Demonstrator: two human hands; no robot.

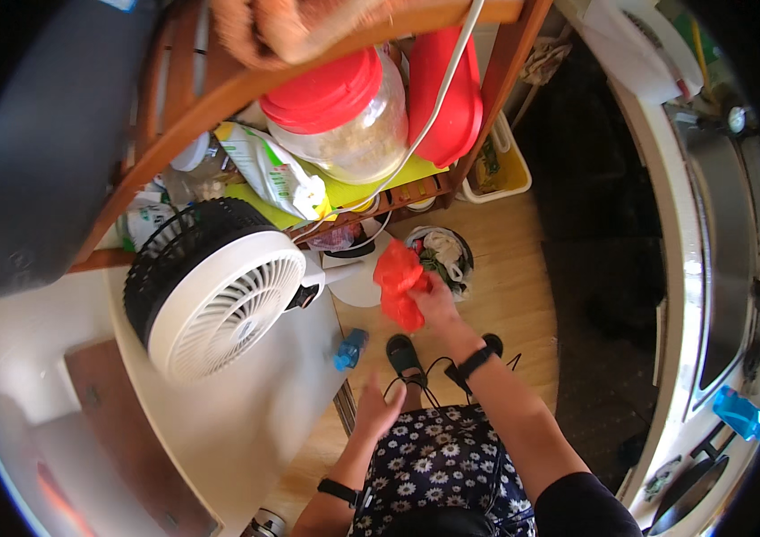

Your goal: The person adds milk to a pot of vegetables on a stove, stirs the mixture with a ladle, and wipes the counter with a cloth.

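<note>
My right hand (436, 303) is stretched forward and grips a crumpled red plastic bag (397, 272). The bag hangs in front of a round, lined waste bin (463, 250) on the floor and covers part of its left side. White and green waste (443, 248) shows in the bin. My left hand (378, 407) is held low by the floral apron (430, 463), slightly blurred, its thumb and fingers apart and nothing in it. Above that hand, at the edge of the white surface, is a blue translucent plastic bottle (351, 348).
A white and black fan (232, 302) stands to the left. Ahead is a wooden shelf rack (500, 74) with a red-lidded jar (346, 148) and a loose white cable (443, 87). A white tub (517, 178) sits beside it. A stove counter (671, 268) runs along the right.
</note>
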